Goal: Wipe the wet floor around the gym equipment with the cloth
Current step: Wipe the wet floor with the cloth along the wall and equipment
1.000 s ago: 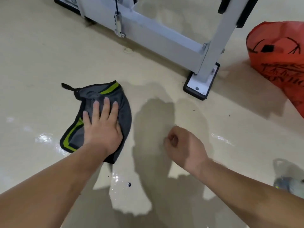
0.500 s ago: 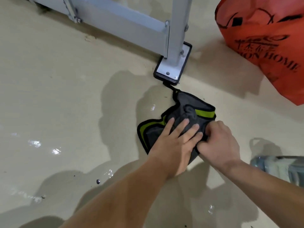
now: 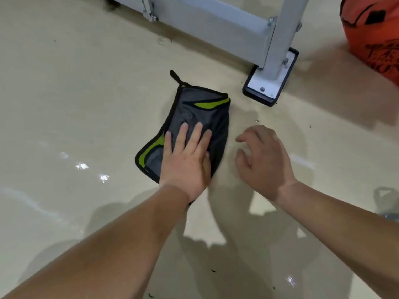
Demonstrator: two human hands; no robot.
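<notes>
A grey cloth (image 3: pixel 200 108) with black edging and lime-green stripes lies flat on the beige floor (image 3: pixel 75 93), a little left of the foot plate (image 3: pixel 269 87) of the white gym equipment frame (image 3: pixel 216 20). My left hand (image 3: pixel 187 156) presses flat on the cloth's near half, fingers spread and pointing away from me. My right hand (image 3: pixel 261 158) hovers just right of the cloth with loosely curled fingers, holding nothing and not touching the cloth. Wet glints show on the floor to the left and near my arms.
An orange bag (image 3: pixel 373 35) sits at the upper right beside the frame's post. A clear plastic object (image 3: pixel 388 210) shows at the right edge. Small dark specks lie on the floor near the bottom. Open floor stretches to the left.
The cloth has slid left, away from the foot plate, and lies flatter under my left hand. My right hand has let go of it and now hovers beside it.
</notes>
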